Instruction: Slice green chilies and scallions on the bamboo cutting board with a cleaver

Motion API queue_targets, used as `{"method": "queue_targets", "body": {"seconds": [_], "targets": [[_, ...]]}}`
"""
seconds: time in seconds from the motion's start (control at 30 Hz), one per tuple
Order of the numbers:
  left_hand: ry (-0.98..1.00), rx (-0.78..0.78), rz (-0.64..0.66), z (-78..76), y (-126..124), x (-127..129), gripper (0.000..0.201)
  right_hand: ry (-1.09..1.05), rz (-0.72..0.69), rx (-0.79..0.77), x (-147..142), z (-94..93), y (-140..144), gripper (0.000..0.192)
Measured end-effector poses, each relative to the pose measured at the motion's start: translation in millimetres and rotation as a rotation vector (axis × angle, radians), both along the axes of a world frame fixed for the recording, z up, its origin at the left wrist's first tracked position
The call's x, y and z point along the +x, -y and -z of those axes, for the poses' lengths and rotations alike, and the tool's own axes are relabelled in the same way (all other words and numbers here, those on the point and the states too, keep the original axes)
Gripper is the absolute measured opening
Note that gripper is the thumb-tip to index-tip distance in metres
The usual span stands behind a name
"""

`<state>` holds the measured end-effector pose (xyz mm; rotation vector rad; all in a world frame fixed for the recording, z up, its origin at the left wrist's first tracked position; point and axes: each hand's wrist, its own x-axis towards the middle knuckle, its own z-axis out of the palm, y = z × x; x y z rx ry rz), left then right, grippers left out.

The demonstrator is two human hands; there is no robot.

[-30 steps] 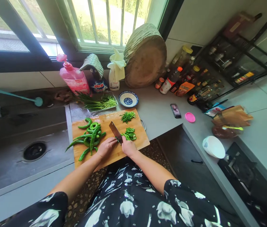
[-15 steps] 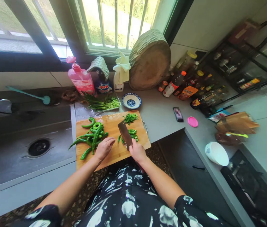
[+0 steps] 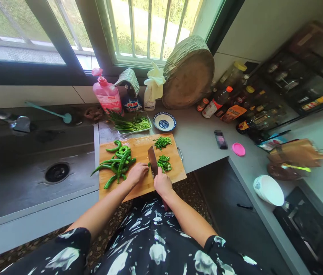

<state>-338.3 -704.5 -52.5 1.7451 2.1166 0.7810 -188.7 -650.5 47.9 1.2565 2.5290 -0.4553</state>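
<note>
My right hand (image 3: 163, 182) grips a cleaver (image 3: 152, 159), its blade standing on edge over a wooden cutting board (image 3: 141, 144). Left of the blade, my left hand (image 3: 138, 173) has its fingers closed at a small green pepper piece, mostly hidden by the fingertips. Whole green peppers (image 3: 123, 162) lie heaped on the board's left side, beyond my left hand. Cut green pepper pieces (image 3: 164, 163) are right of the blade. A small pile of finely chopped greens (image 3: 162, 143) sits at the board's far right corner.
Behind the board are a tray of green stalks (image 3: 134, 125) and a blue-and-white dish (image 3: 164, 121). A sink (image 3: 81, 172) adjoins on the left. Bottles (image 3: 215, 105), a phone (image 3: 220, 139), a pink lid (image 3: 238, 149) and a white bowl (image 3: 268, 190) stand rightward.
My left hand has moved right, its fingertips now at the small pepper piece beside the blade. The cleaver has shifted slightly left on the board, away from the cut pieces. The view has shifted slightly.
</note>
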Motion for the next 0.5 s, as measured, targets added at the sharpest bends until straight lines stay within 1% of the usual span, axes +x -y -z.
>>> {"method": "queue_targets", "body": {"seconds": [0.07, 0.17, 0.27, 0.4, 0.5], "targets": [[-0.03, 0.032, 0.047, 7.7, -3.0, 2.1, 0.026, 0.006, -0.007, 0.006, -1.6, 1.0, -0.5, 0.046], [-0.066, 0.099, 0.046, 15.0, -1.6, 2.2, 0.028, 0.004, -0.025, 0.023, -2.6, 2.4, -1.5, 0.045], [-0.063, 0.156, 0.053, 18.5, 1.2, -1.4, 0.029, -0.001, -0.039, 0.022, -4.9, 5.5, -0.3, 0.046], [-0.035, 0.165, 0.133, 20.8, 2.6, -6.8, 0.032, -0.011, -0.05, 0.007, -10.3, 9.7, 2.6, 0.046], [-0.024, 0.193, 0.127, 23.7, 2.6, -7.2, 0.031, -0.017, -0.051, 0.014, -12.8, 10.2, 3.2, 0.05]]}}
